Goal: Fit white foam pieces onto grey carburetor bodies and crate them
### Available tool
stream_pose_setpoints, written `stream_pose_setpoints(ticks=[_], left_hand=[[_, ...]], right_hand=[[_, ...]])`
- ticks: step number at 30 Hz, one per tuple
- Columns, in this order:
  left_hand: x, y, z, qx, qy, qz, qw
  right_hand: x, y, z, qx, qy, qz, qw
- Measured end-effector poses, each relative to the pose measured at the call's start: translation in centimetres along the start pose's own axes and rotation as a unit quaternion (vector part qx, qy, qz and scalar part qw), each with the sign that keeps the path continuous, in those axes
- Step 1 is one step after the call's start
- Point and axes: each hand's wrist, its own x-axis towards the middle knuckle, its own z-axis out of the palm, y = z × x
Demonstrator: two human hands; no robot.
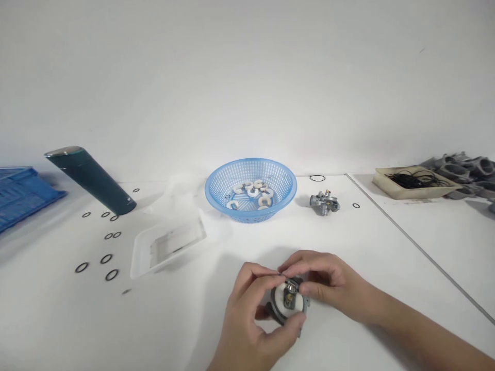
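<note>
A grey metal carburetor point(269, 310) is turned so its round open side faces up, with a white C-shaped float point(279, 300) and brass fittings inside. My left hand point(253, 314) is closed around its left side, thumb at the near rim and fingers at the far edge. My right hand point(328, 278) grips the far right edge, its thumb beside the small metal part at the top of the float. The fingertips of both hands almost meet there, and whatever small piece may lie between them is hidden.
Beyond my hands stands a blue basket point(212, 193) holding several white floats. Another carburetor point(325, 203) lies to its right. Leftward are a white tray point(141, 257), several black rings point(112, 274), a dark bottle point(95, 180) and a blue crate point(27, 193). A box of black rings point(402, 190) and metal parts point(472, 170) are far right.
</note>
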Motion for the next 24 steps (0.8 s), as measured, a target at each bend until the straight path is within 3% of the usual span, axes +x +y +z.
stream_pose_setpoints(ticks=[10,15,18,24], left_hand=[[0.1,-1.6,0.2,-0.004,0.005,0.059,0.998],[0.3,-0.8,-0.3,0.032,-0.033,0.052,0.998],[0.3,-1.4,-0.4,0.033,-0.022,0.061,0.997],[0.4,-2.5,0.1,-0.005,-0.011,0.015,1.000]], right_hand=[[-1.0,-0.2,0.3,-0.040,-0.006,-0.020,0.999],[-1.2,-0.8,0.4,-0.080,-0.030,-0.024,0.996],[-1.2,-1.5,0.6,-0.091,-0.042,-0.025,0.995],[-1.7,-1.5,1.5,-0.073,-0.070,-0.055,0.993]])
